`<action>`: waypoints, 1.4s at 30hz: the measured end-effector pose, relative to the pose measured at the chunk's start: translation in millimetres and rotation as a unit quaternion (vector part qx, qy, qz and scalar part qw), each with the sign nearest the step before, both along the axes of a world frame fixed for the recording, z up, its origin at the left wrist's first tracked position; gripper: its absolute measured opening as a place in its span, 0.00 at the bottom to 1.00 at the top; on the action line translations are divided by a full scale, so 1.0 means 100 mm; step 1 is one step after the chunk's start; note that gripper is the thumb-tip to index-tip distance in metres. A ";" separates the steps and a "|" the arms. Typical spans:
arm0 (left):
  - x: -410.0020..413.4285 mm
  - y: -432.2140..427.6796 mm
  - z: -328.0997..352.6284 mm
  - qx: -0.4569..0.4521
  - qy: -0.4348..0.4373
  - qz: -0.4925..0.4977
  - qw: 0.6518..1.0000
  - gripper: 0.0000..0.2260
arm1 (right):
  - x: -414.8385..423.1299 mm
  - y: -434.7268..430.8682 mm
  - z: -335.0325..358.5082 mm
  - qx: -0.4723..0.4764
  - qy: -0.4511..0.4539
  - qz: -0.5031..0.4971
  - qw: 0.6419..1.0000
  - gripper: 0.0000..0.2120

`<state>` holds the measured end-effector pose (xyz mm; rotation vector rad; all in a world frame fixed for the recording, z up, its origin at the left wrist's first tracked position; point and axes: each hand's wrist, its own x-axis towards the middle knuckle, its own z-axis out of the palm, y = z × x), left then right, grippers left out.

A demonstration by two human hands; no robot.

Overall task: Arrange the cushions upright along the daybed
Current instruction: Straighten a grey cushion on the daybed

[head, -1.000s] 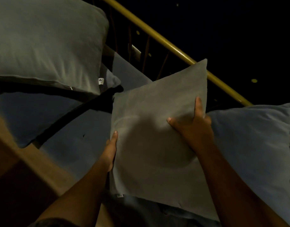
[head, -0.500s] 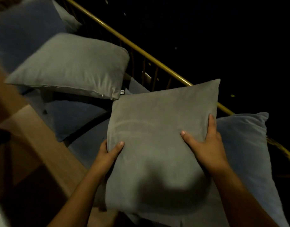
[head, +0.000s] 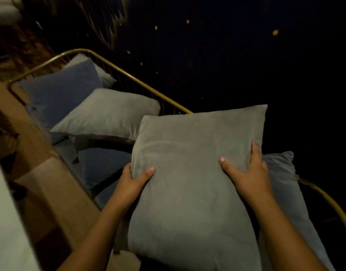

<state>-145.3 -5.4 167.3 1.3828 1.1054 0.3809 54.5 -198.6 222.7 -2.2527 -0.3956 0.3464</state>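
I hold a grey cushion in front of me, tilted back toward the gold rail of the daybed. My left hand grips its left edge, thumb on the front. My right hand grips its right edge. Behind it on the right a pale blue cushion leans against the rail. Further left a second grey cushion lies tilted on the blue mattress. A dark blue cushion stands at the far end, with a pale one behind it.
A wooden edge runs along the daybed's near side at the left. A white surface fills the lower left corner. Beyond the rail everything is dark, with a few small lights.
The view has swung up and left, bringing the far end of the daybed into sight. The held grey cushion has come more upright, and my left thumb has wrapped onto its front.
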 end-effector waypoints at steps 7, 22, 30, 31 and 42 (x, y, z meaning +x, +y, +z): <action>-0.12 1.27 0.28 0.103 0.038 0.024 0.994 0.45 | 0.00 1.26 -0.05 0.088 0.000 0.015 0.996 0.48; 0.46 4.81 0.68 0.304 0.205 -0.025 0.930 0.42 | 0.40 4.68 -0.21 0.173 0.043 0.020 0.984 0.42; 0.76 4.79 -0.03 0.308 0.355 -0.126 0.874 0.33 | 0.29 5.02 -0.78 0.012 0.109 0.099 0.989 0.44; 0.76 4.77 -0.01 0.323 0.342 -0.124 0.874 0.32 | 0.28 4.98 -0.78 0.024 0.102 0.094 0.990 0.44; 1.01 3.28 0.28 0.363 0.044 -0.282 0.887 0.25 | 0.06 3.52 -0.50 0.041 0.067 0.080 0.994 0.25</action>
